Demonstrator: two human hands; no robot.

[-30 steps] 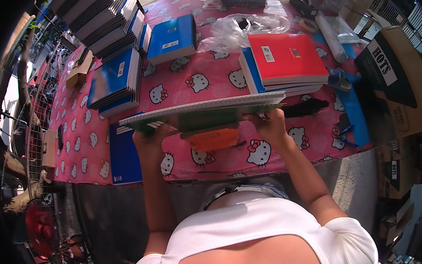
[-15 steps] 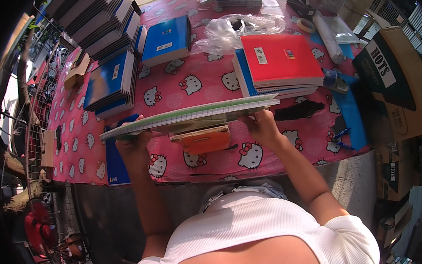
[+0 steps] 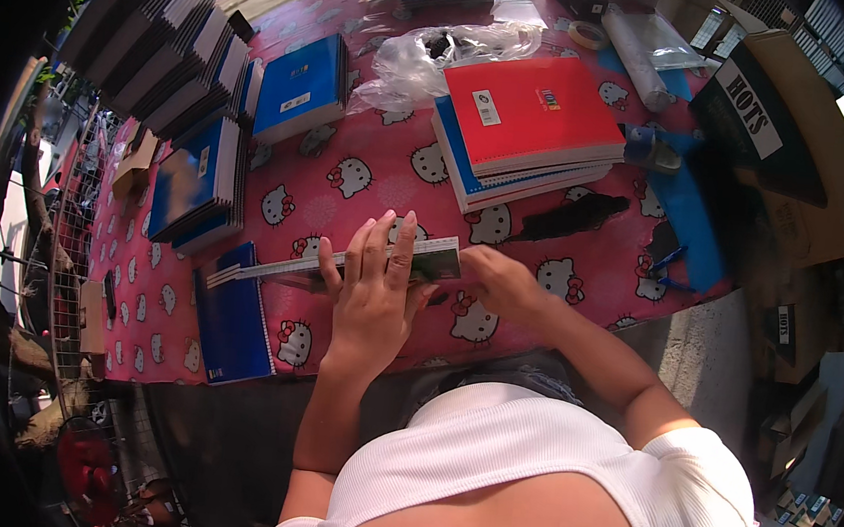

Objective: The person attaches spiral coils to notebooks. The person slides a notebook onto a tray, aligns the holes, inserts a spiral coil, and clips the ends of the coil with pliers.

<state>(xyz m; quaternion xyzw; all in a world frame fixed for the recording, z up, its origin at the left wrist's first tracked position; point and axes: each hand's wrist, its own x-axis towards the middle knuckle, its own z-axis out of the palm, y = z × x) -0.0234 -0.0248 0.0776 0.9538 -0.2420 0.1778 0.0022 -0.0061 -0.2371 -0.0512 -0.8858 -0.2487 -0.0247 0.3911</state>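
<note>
A stack of notebook sheets (image 3: 342,265) stands on its edge in front of me, its white top edge up and a dark green face at the right end. Across that top edge lies my left hand (image 3: 370,309), fingers stretched and apart, thumb low on the near side. My right hand (image 3: 506,283) is closed at the stack's right end, fingertips partly hidden. Below the stack's left end, a blue notebook (image 3: 236,323) lies flat on the pink tablecloth (image 3: 335,226).
Beyond my hands sits a pile of red and blue notebooks (image 3: 545,114). More blue spiral notebooks (image 3: 204,174) and a tall stack (image 3: 146,39) stand left. Clear plastic (image 3: 419,68) lies behind, with a tape roll (image 3: 588,35). Cardboard boxes (image 3: 792,165) fill the right.
My left hand has left the stack's left end and now lies over its top. The stack has turned and come lower, with my right hand nearer. The orange block under it is out of sight.
</note>
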